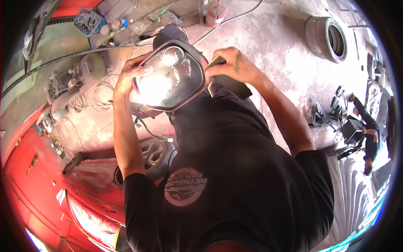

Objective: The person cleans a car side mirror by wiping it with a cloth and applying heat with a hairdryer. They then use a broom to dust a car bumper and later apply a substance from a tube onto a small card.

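- Hands, wearer's own: two, one left hand [127, 77] and one right hand [235, 65]
- Vehicle side mirror [184, 82]: one
- Round inset [173, 56], mirror face: one
- Folded sheet [217, 61], dark, yellowish edge: at least one
- Loose tyre [315, 40], floor: one made out, possibly stacked
- Spoked wheel [154, 152]: one
- Reddish bucket [216, 16]: one
- Blue tub [88, 21]: one
- Cans [119, 24] beside tub: two made out
- Black T-shirt [252, 180], wearer's: one
- Co-worker [371, 143]: one, partly visible

A fat tyre [315, 38] is on the dusty floor [268, 40], right of the right hand [236, 65]. A pink tub [215, 16] sits past both hands. Loopy wires [79, 101] lie left of the left hand [128, 77].
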Available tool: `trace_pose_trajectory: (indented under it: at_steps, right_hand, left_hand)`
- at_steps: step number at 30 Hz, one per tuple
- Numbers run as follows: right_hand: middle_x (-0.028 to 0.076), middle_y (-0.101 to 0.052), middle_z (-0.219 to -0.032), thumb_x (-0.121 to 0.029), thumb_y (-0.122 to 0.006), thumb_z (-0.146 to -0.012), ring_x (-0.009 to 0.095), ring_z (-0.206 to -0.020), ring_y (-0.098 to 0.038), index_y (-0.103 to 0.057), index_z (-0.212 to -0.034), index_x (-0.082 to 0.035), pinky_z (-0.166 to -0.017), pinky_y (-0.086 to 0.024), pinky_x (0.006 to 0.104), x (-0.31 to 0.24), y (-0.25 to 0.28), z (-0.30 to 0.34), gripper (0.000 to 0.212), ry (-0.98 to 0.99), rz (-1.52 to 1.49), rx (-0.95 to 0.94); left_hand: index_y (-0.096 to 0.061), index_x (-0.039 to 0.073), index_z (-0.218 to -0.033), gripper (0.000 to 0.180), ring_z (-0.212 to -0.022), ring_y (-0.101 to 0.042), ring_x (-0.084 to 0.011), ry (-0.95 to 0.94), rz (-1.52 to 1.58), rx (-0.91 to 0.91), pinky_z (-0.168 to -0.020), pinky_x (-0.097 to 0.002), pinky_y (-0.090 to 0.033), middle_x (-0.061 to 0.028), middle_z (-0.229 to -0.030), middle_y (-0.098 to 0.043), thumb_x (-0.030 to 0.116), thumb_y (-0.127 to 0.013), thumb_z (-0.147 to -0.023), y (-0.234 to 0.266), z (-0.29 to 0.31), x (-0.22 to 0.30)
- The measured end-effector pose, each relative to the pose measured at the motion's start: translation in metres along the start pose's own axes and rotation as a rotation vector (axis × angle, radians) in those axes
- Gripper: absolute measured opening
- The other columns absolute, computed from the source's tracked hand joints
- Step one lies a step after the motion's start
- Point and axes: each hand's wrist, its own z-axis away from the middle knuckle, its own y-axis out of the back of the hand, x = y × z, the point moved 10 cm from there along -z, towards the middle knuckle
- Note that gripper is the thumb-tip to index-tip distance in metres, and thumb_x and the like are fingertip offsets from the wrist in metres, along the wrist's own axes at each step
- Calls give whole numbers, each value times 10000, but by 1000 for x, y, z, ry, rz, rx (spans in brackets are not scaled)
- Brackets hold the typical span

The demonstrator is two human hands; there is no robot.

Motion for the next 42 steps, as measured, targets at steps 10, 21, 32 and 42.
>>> trace_pose_trajectory:
  at_steps: [10,21,32,42]
  right_hand:
    - [55,-679,-763,-293,-838,-823,113,-742,-578,-703,-873,8,-693,-460,312,-3,-16,-17,334,-47,-267,-109]
    - [147,-714,-880,-83,-757,-865,265,-758,-704,-707,-931,-10,-683,-558,359,-44,9,36,111,143,-15,415]
    - [97,-631,-1029,-47,-736,-781,264,-858,-635,-687,-1050,-17,-717,-557,375,-69,-25,61,275,389,307,527]
    - [101,-645,-1021,19,-688,-750,280,-896,-635,-691,-1044,8,-753,-563,379,-75,-22,60,294,400,330,442]
  left_hand:
    - [-588,-69,-1385,758,-1244,-601,-259,-180,55,32,-1124,-353,-397,-193,-1318,-663,218,-753,-702,19,17,-10]
    - [-581,-73,-1391,828,-1280,-569,-252,-147,50,183,-970,-284,-490,-157,-1451,-551,155,-818,-631,18,65,-14]
    - [-589,-53,-1393,787,-1257,-566,-289,-302,-221,330,-1081,-388,-431,-188,-1378,-585,166,-822,-674,-19,102,12]
    - [-659,32,-1352,702,-1196,-613,-309,-457,-502,334,-1040,-404,-473,-177,-1286,-641,87,-843,-677,-59,112,41]
